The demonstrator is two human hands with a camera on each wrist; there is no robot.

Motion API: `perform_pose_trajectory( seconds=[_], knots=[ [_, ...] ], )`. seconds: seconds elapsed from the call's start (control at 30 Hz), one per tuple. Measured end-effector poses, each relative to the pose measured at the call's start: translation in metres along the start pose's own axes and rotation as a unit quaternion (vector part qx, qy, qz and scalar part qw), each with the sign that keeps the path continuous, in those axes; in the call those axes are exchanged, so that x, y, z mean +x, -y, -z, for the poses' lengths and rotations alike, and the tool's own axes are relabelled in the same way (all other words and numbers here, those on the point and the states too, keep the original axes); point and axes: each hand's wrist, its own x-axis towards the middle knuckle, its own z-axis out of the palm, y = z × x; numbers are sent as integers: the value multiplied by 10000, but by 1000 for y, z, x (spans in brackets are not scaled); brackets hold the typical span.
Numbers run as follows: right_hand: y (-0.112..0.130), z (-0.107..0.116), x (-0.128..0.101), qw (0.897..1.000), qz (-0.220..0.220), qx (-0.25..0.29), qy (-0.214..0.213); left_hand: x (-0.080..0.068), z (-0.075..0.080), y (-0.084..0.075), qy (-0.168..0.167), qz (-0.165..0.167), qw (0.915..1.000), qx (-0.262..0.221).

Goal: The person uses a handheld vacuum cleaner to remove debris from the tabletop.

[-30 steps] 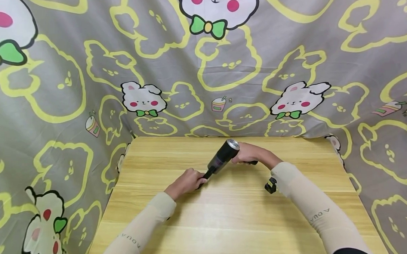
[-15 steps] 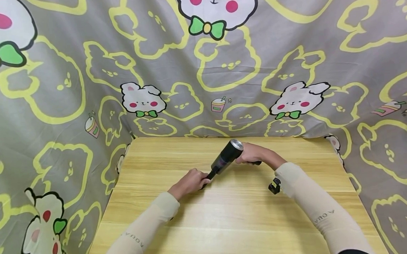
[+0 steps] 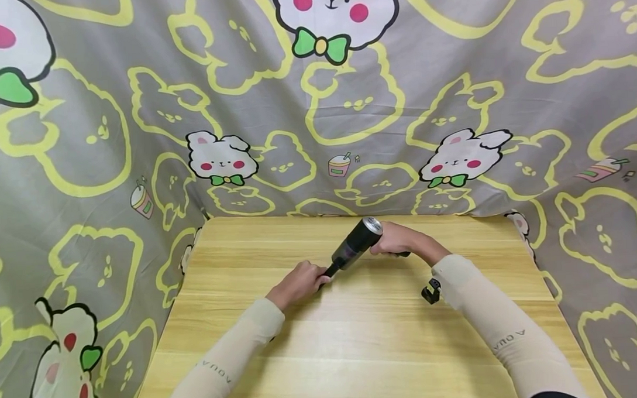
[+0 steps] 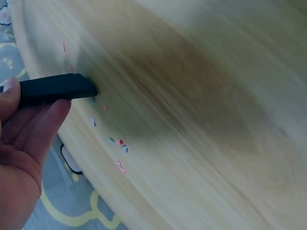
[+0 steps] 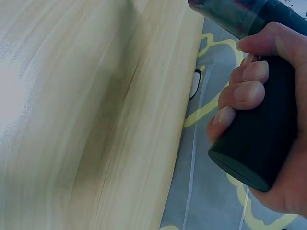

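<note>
A black handheld vacuum cleaner (image 3: 356, 242) with a clear dust cup and a silver round end slants over the table. My right hand (image 3: 396, 238) grips its handle (image 5: 266, 127), fingers wrapped round it in the right wrist view. Down at the narrow front end, my left hand (image 3: 301, 280) holds the flat nozzle (image 4: 55, 87) between thumb and fingers. Several tiny paper scraps (image 4: 122, 167), pink, red and bluish, lie on the wood beside and below the nozzle tip. In the head view these scraps cannot be made out.
The wood-grain table (image 3: 345, 350) ends at a back edge close to both hands. Beyond it hangs a grey curtain (image 3: 273, 107) with rabbit prints, also along both sides. A black wrist mount (image 3: 431, 291) hangs below the right sleeve.
Both hands and the vacuum cleaner have shifted slightly to the right along the table. Their grip looks the same throughout.
</note>
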Motion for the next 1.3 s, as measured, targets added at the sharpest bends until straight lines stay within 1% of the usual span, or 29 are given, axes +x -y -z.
perform_pose_trajectory(
  seconds=[0.3, 0.37, 0.53, 0.63, 0.73, 0.87, 1.07, 1.13, 1.3],
  knots=[
    [-1, 2, 1, 9997, -129, -97, -204, 7, 3, 4, -127, -181, 9997, 126],
    [-2, 3, 0, 9997, -147, -85, -197, 9, 4, 4, -96, -172, 9997, 145],
    [-5, 6, -3, 9999, -84, 28, -143, 15, 3, 2, 132, -5, 9999, 111],
    [-8, 7, -7, 9999, -55, 81, -84, 17, 2, 1, 217, -17, 9997, 121],
    [-11, 7, -11, 9999, -102, 102, -61, 19, 1, 0, 240, -122, 9995, 134],
    [-18, 6, -15, 9998, -175, 118, -61, 21, 1, -3, 252, -247, 9992, 196],
    [-31, 0, -24, 9993, -184, 296, -107, 25, -3, -10, 269, -412, 9976, 481],
    [-37, -2, -28, 9991, -177, 361, -131, 27, -5, -13, 352, -377, 9973, 523],
    [-50, -8, -38, 9983, -172, 545, -124, 30, -9, -22, 493, -271, 9976, 414]
  ],
)
